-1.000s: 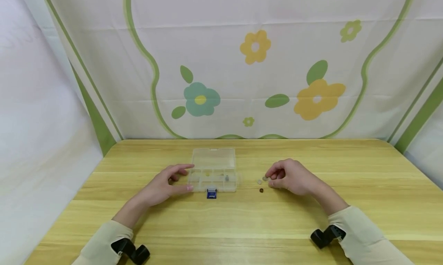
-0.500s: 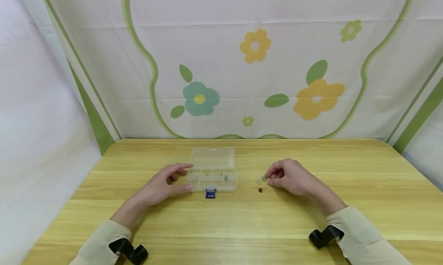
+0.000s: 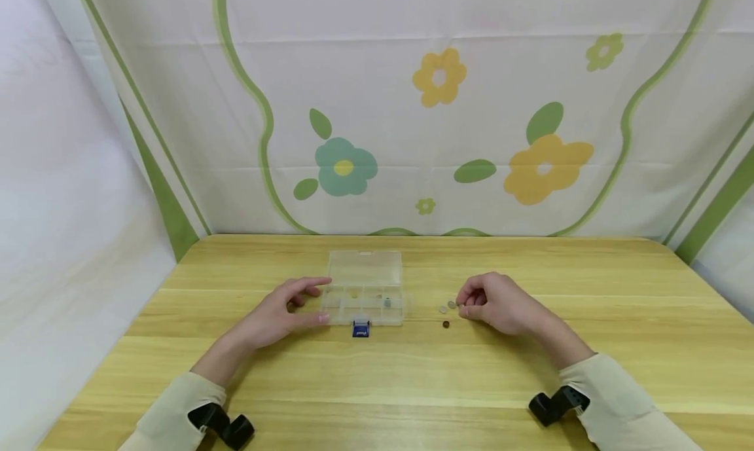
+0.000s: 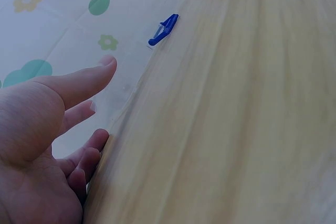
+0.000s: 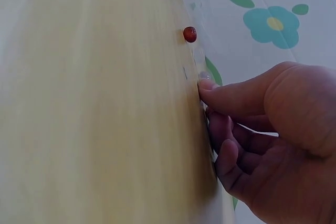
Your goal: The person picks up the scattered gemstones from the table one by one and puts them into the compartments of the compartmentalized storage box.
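Observation:
A clear plastic compartment box [image 3: 371, 318] stands with its lid [image 3: 364, 268] raised at the back and a blue latch [image 3: 361, 328] in front. My left hand [image 3: 277, 315] is at its left end, thumb and index finger spread, fingertips right at the box's edge. To the right of the box, my right hand [image 3: 497, 305] pinches a tiny clear bead [image 3: 462, 307] between thumb and index finger, low over the table. Just left of those fingertips lie a greyish bead [image 3: 451, 304] and a clear one [image 3: 443, 309]. A reddish-brown bead [image 5: 190, 34] sits nearer the front.
Inside one compartment is a small grey bead [image 3: 387, 302], and a yellowish one [image 3: 355, 296] shows farther left. The wooden table [image 3: 377, 385] backs onto a flowered cloth [image 3: 377, 110]. Black wrist cameras [image 3: 221, 427] are strapped over both sleeves.
The right fingertips have shifted slightly rightward, away from the greyish bead. My left hand and the box stay in place; the head view has swayed a little.

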A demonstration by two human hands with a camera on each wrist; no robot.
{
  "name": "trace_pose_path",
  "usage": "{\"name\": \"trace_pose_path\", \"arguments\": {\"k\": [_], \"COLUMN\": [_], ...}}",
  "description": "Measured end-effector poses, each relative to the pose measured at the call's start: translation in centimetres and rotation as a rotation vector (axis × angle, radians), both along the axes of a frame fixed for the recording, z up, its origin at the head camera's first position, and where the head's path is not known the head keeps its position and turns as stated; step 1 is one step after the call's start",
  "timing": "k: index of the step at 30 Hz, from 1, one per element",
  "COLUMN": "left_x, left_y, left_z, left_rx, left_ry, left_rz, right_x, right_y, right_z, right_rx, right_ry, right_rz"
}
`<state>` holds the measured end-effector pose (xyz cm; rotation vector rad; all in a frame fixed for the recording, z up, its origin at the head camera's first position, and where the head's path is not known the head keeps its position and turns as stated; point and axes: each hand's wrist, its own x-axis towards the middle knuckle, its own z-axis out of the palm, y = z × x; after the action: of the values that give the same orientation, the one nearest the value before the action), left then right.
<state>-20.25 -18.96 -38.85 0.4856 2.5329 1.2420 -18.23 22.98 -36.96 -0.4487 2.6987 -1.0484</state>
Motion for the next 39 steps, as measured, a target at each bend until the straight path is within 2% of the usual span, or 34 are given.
{"name": "trace_pose_path", "arguments": {"k": [9,39], "left_x": [0.13,-0.03], "left_y": [0.06,0.02], "left_z": [0.30,0.16], "left_rx": [0.009,0.010], "left_ry": [0.003,-0.001], "left_rz": [-0.013,-0.014], "right_x": [-0.24,-0.10], "right_y": [0.26,0.22], "right_z": [-0.03,0.01], "right_rx": [0.030,0.045], "right_ry": [0.009,0.040], "right_rz": [0.000,-0.028]}}
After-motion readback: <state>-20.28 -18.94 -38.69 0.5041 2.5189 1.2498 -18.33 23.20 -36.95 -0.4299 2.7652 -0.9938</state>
